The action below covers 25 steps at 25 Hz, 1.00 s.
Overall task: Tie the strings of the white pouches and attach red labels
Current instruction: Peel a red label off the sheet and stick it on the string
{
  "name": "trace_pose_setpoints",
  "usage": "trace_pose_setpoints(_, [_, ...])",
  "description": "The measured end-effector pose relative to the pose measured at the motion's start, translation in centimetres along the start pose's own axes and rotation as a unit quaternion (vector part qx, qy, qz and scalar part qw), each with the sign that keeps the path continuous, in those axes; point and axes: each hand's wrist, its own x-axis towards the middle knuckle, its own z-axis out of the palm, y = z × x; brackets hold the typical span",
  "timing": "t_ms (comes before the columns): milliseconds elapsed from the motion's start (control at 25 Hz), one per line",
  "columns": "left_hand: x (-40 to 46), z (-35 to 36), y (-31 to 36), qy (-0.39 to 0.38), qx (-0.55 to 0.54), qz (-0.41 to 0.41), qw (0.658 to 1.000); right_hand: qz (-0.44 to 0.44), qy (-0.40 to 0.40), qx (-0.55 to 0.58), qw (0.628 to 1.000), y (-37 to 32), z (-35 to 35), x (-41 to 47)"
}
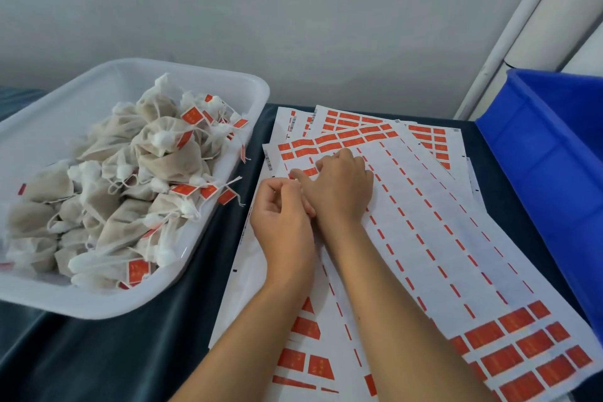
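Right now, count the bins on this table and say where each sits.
2. The white tray sits at the left, piled with tied pouches. The blue bin stands at the right edge, partly out of frame; more could lie outside the view.

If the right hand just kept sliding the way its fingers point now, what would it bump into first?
Probably the red label at its fingertips. The right hand lies on the label sheet, fingers aimed up-left; past that label come the sheet's edge, dark cloth, then the white tray. Depth is unclear.
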Motion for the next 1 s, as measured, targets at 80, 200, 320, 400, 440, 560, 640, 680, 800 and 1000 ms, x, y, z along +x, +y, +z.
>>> trace_pose_setpoints(80, [-0.04, -0.01, 0.00, -0.004, 0.009, 0.003, 1.000, 0.002, 0.005, 0.012, 1.000, -0.01, 0.03, -0.11])
trace_pose_setpoints(200, [-0.12, 0.06, -0.06, -0.006, 0.019, 0.007, 1.000, 0.005, 0.008, 0.038, 0.999, 0.20, -0.06, -0.25])
trace_pose_setpoints(320, [-0.18, 0.16, -0.19, -0.009, 0.041, 0.014, 0.999, 0.009, 0.007, 0.054, 0.998, 0.48, -0.07, -0.35])
trace_pose_setpoints(400, [-0.22, 0.22, -0.20, -0.010, 0.047, 0.018, 0.999, 0.009, 0.013, 0.058, 0.998, 0.53, -0.01, -0.44])
trace_pose_setpoints(440, [-0.21, 0.25, -0.20, -0.008, 0.050, 0.019, 0.999, 0.008, 0.016, 0.058, 0.998, 0.54, -0.01, -0.52])
trace_pose_setpoints(560, [-0.15, 0.24, -0.18, -0.007, 0.054, 0.018, 0.998, -0.006, 0.012, 0.023, 1.000, 0.50, -0.10, -0.61])
trace_pose_setpoints(640, [-0.16, 0.22, -0.15, -0.011, 0.050, 0.018, 0.999, -0.014, 0.011, 0.001, 1.000, 0.45, -0.20, -0.56])
trace_pose_setpoints(680, [-0.19, 0.24, -0.14, -0.012, 0.048, 0.018, 0.999, -0.015, 0.010, -0.003, 1.000, 0.43, -0.28, -0.55])
trace_pose_setpoints(800, [-0.28, 0.35, -0.09, -0.017, 0.043, 0.019, 0.999, -0.011, -0.001, -0.003, 1.000, 0.44, -0.53, -0.55])
trace_pose_setpoints(1000, [-0.31, 0.34, -0.07, -0.022, 0.044, 0.015, 0.999, 0.022, -0.015, 0.051, 0.998, 0.53, -0.83, -0.14])
